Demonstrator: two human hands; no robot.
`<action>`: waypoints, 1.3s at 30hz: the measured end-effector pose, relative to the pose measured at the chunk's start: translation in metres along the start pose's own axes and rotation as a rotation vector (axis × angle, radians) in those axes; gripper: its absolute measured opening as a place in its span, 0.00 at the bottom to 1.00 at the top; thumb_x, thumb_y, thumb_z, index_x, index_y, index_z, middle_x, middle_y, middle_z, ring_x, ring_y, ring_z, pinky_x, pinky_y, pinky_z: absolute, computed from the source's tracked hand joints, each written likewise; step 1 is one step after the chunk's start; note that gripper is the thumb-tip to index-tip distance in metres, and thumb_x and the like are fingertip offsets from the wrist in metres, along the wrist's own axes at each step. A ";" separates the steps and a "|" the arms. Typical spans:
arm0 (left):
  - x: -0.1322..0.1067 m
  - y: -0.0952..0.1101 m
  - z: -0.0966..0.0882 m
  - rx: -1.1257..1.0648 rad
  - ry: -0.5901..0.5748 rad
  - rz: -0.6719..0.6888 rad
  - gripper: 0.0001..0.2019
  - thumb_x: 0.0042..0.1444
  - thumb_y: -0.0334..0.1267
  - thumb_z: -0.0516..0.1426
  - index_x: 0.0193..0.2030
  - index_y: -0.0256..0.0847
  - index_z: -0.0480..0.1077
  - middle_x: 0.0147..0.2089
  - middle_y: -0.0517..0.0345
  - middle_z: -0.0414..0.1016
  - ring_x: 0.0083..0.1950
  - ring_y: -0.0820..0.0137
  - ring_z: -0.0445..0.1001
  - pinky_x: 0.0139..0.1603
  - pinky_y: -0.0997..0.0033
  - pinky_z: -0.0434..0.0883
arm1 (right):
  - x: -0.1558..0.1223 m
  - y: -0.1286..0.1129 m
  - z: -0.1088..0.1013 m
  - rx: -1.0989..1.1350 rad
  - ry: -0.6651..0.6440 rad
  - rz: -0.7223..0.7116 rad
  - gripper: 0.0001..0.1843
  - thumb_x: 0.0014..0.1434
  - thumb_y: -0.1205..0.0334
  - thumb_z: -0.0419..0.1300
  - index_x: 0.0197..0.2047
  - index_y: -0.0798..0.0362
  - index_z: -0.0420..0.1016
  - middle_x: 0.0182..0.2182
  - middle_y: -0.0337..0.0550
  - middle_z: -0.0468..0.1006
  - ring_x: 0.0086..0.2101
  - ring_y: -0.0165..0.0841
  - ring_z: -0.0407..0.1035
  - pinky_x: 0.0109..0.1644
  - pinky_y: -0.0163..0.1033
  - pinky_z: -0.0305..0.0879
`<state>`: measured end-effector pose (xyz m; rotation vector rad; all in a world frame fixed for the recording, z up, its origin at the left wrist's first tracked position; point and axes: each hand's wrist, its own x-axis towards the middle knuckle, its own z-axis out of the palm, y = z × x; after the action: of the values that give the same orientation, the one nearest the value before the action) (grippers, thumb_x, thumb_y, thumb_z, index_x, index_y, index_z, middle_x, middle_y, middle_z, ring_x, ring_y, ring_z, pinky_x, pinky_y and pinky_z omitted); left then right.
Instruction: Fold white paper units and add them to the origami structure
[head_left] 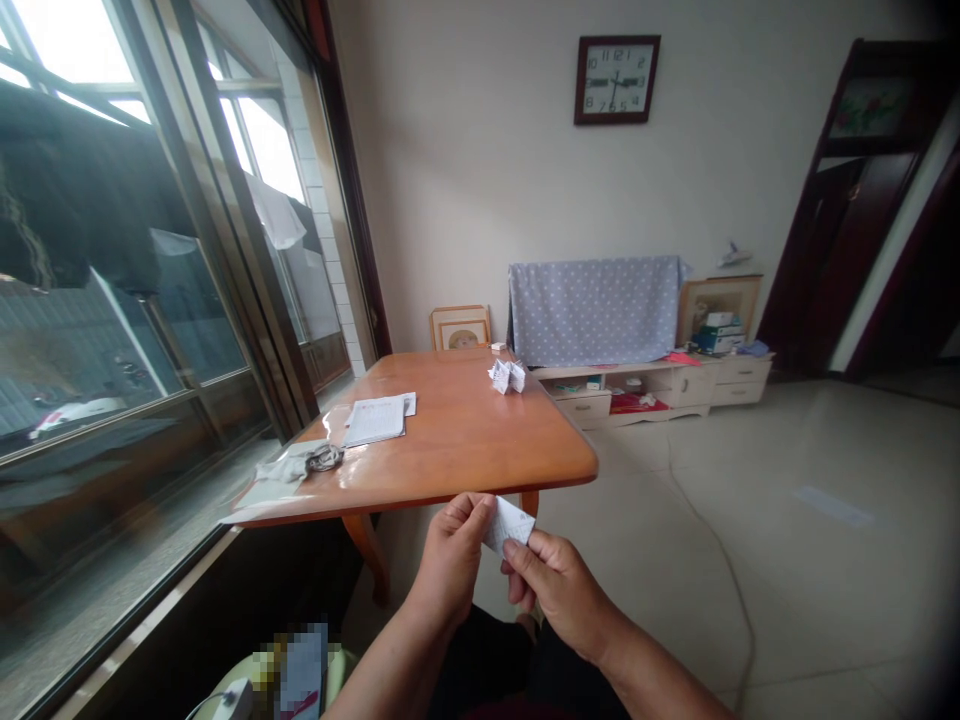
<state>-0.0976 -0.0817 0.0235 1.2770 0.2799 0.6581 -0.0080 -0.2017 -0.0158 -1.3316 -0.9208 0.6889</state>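
Note:
Between my two hands is a small folded piece of white paper (513,520) with print on it, held just in front of the table's near edge. My left hand (459,535) pinches its left corner between thumb and fingers. On the lower right side, my right hand (551,572) grips it with the thumb on top and fingers curled beneath. Farther back on the wooden table (450,440) stand folded paper shapes (507,377), white with print. A stack of printed sheets (376,419) lies on the table's left part.
A grey cord bundle (325,458) and pale cloth (285,467) lie at the table's left corner. A low cabinet (694,388) with a dotted cloth (596,310) stands by the wall. Glass windows (127,250) line the left. A cable (712,530) crosses the floor.

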 end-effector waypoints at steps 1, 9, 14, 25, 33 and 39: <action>0.000 -0.001 0.000 -0.002 -0.004 -0.003 0.16 0.60 0.50 0.61 0.30 0.38 0.69 0.25 0.62 0.67 0.25 0.74 0.63 0.31 0.73 0.62 | 0.000 0.000 0.000 0.000 -0.006 0.003 0.25 0.67 0.41 0.55 0.34 0.56 0.74 0.21 0.40 0.75 0.22 0.28 0.67 0.28 0.34 0.62; -0.002 0.002 -0.002 0.101 -0.011 -0.014 0.17 0.61 0.50 0.60 0.31 0.37 0.72 0.26 0.60 0.68 0.29 0.74 0.62 0.33 0.73 0.61 | 0.001 -0.003 -0.004 0.010 0.030 -0.020 0.24 0.67 0.42 0.55 0.34 0.56 0.75 0.21 0.39 0.74 0.21 0.28 0.66 0.27 0.34 0.61; -0.004 0.004 -0.002 0.116 -0.049 0.017 0.17 0.61 0.49 0.60 0.28 0.38 0.69 0.24 0.61 0.69 0.29 0.73 0.62 0.35 0.72 0.62 | 0.001 -0.006 -0.008 0.024 -0.008 -0.001 0.25 0.66 0.41 0.55 0.35 0.56 0.75 0.23 0.41 0.75 0.23 0.29 0.67 0.29 0.35 0.62; -0.005 0.010 0.004 0.238 -0.142 -0.028 0.18 0.62 0.50 0.60 0.31 0.36 0.73 0.27 0.56 0.75 0.29 0.71 0.69 0.34 0.72 0.64 | 0.015 -0.026 -0.025 0.059 0.129 -0.089 0.20 0.63 0.43 0.60 0.38 0.53 0.77 0.28 0.39 0.74 0.30 0.32 0.67 0.35 0.36 0.63; -0.001 0.006 0.004 0.298 -0.108 0.000 0.17 0.59 0.49 0.62 0.29 0.37 0.71 0.26 0.58 0.72 0.28 0.72 0.66 0.32 0.74 0.63 | 0.016 -0.014 -0.028 -0.086 0.180 -0.110 0.21 0.64 0.43 0.59 0.35 0.54 0.76 0.25 0.40 0.74 0.28 0.33 0.67 0.32 0.37 0.62; 0.000 0.008 0.006 0.316 -0.124 -0.013 0.16 0.59 0.48 0.62 0.30 0.37 0.72 0.25 0.58 0.73 0.28 0.72 0.68 0.31 0.74 0.64 | 0.016 -0.021 -0.027 -0.057 0.201 -0.092 0.19 0.63 0.45 0.60 0.35 0.54 0.76 0.26 0.39 0.73 0.30 0.32 0.65 0.33 0.36 0.63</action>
<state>-0.0965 -0.0852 0.0329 1.6106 0.2970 0.5341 0.0216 -0.2049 0.0077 -1.3726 -0.8377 0.4517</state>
